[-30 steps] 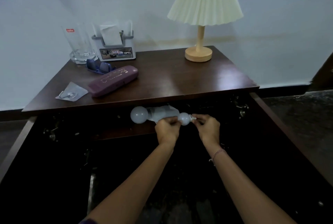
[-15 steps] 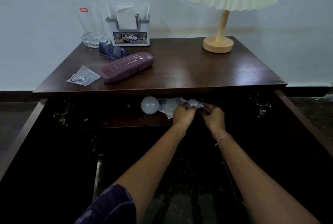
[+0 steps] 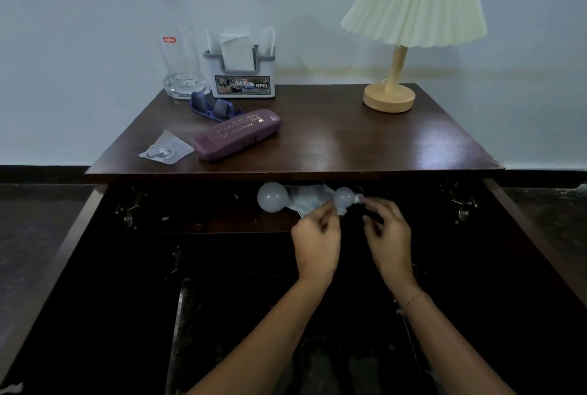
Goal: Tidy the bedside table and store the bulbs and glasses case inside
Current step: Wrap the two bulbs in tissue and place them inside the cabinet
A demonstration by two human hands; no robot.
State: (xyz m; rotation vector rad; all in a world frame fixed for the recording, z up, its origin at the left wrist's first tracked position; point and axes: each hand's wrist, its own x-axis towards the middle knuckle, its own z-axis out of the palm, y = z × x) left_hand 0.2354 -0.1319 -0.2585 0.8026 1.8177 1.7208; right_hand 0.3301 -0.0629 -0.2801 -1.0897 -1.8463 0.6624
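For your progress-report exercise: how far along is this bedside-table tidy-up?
Done: the large bulb and small bulb lie on the shelf inside the table, by some crumpled wrapping. In hand: the left hand and right hand hover by the small bulb, neither clearly gripping. Left: the purple glasses case sits on the tabletop.

Both forearms reaching forward, left hand [image 3: 316, 244] fingers curled loosely, right hand [image 3: 388, 237] fingers partly spread, holding nothing
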